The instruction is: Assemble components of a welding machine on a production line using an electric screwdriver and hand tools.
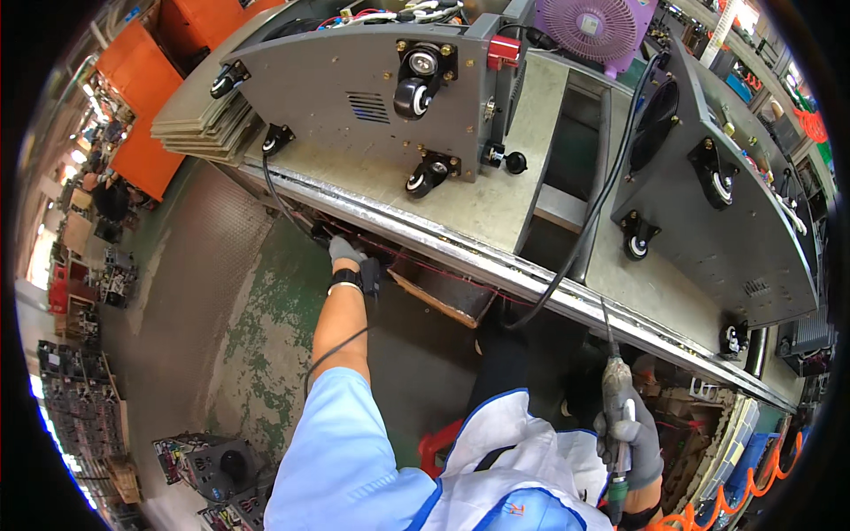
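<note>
In my right hand [639, 434], gloved in grey, is a power screwdriver [617, 389] with a long thin bit. Its bit points up toward the metal front edge of the workbench [390, 212], and a green fitting shows at its lower end. My left arm reaches out to the bench's underside. There my left hand [343, 251], in a light grey glove, is beside a black cable [282, 202] that hangs over the edge; its fingers are too small and hidden to read. A grey metal cabinet [310, 84] with black casters lies on the bench above it.
A second grey cabinet with casters [682, 212] lies to the right. Between them a thick black cable [611, 177] droops over the edge. A purple fan [595, 31] stands behind. Stacked boards [204, 124] are at left, an orange coiled hose [735, 496] at lower right.
</note>
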`<state>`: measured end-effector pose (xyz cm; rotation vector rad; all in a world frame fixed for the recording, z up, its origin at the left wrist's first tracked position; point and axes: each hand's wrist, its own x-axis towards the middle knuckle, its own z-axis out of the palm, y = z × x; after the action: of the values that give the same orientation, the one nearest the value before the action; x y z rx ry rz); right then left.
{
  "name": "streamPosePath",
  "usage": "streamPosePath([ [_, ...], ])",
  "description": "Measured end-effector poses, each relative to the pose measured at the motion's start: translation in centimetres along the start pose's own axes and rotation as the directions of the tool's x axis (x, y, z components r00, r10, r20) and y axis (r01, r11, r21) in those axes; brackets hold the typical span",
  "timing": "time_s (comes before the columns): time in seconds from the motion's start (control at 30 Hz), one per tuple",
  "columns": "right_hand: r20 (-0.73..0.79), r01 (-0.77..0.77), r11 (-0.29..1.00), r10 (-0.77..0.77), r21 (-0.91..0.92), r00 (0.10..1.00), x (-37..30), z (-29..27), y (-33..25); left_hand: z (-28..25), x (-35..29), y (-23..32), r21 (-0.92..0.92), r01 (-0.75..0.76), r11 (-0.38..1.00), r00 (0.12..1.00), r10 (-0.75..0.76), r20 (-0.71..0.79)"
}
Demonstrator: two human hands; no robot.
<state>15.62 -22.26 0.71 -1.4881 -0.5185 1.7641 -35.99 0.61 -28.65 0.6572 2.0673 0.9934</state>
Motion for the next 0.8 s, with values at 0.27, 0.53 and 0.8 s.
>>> streamPosePath([
  [0.27,0.216,0.014,0.993,0.013,-0.12,0.976,0.1,2.2,-0.1,1.1,-15.5,-2.6,-0.785,0.583,0.211,0.799,0.03,0.601],
  [0.53,0.443,-0.011,0.97,0.122,-0.245,0.888,-0.8,4.3,0.4,-0.3,-29.3,0.4,-0.756,0.5,0.422,0.72,0.282,0.634],
  [0.8,0.524,0.135,0.917,0.089,-0.375,0.847,-2.6,4.4,1.7,0.1,-33.1,5.5,-0.727,0.475,0.495,0.666,0.337,0.665],
])
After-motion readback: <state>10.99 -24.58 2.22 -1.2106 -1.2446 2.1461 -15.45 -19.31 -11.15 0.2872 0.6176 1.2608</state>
